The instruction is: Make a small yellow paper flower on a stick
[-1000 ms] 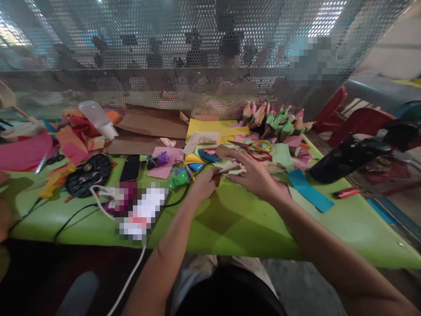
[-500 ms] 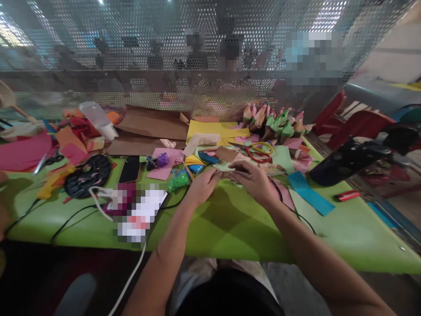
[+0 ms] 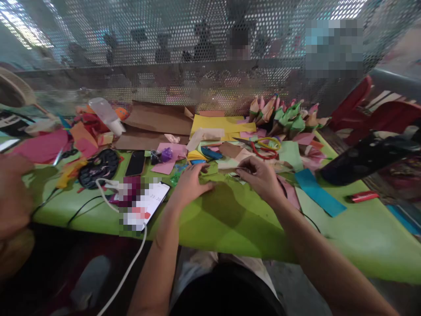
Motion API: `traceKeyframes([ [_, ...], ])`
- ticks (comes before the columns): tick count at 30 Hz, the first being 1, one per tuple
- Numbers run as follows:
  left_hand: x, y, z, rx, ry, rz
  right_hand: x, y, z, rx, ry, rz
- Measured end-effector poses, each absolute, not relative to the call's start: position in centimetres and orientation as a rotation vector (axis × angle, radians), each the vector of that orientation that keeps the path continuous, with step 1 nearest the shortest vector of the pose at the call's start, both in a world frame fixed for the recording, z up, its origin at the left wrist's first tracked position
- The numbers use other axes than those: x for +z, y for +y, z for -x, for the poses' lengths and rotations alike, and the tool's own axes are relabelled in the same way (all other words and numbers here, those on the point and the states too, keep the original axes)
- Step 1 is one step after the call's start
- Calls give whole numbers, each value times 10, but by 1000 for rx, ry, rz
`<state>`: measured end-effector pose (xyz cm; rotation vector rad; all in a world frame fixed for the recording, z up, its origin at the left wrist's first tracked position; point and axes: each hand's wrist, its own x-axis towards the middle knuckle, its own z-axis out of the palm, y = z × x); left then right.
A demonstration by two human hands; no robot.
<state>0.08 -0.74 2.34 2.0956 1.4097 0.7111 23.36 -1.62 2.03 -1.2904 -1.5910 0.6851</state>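
Observation:
Over the near part of the green table (image 3: 210, 232), my left hand (image 3: 192, 184) is open, its thumb and fingers spread with nothing between them. Just beyond its fingers are a crinkled green plastic bundle (image 3: 177, 175) and a dark blue piece (image 3: 211, 152). My right hand (image 3: 261, 177) is closed in a pinch on a small, pale piece of paper (image 3: 242, 168); its exact shape is hard to make out. Pale paper scraps (image 3: 226, 164) lie around these fingertips. Scissors with red and yellow handles (image 3: 265, 151) rest behind my right hand.
To the left are a lit phone (image 3: 154, 197) with a white cable, a dark phone (image 3: 135, 163) and a yellow glue gun (image 3: 70, 172). Paper cones (image 3: 289, 116) stand back right, near a dark bottle (image 3: 358, 158). Another person's arm (image 3: 15, 193) reaches in from the left.
My hands have come apart: the left has let go of the paper, moved left and opened. My right hand stays pinched. The other person's arm has come further into view.

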Motion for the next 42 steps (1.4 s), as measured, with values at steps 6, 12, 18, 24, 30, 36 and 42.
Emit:
traceKeyframes([
  [6,6,-20,1,283,1721,-2275,27,-24,-229,542,-1687,1279],
  [12,0,-18,-5,778,1506,-2102,27,-33,-221,254,-1791,1229],
  [18,-4,-28,-17,956,1220,-2006,21,-41,-210,1,-1905,1132],
  [24,-5,-32,-25,984,1121,-2091,17,-44,-202,324,-1896,1070],
  [30,-1,-33,-23,943,1055,-2015,25,-44,-206,667,-1929,985],
  [36,3,-38,-15,880,1038,-1840,30,-41,-212,692,-2132,861],
  [42,7,-41,-18,850,1047,-1699,28,-41,-210,446,-2217,853],
])
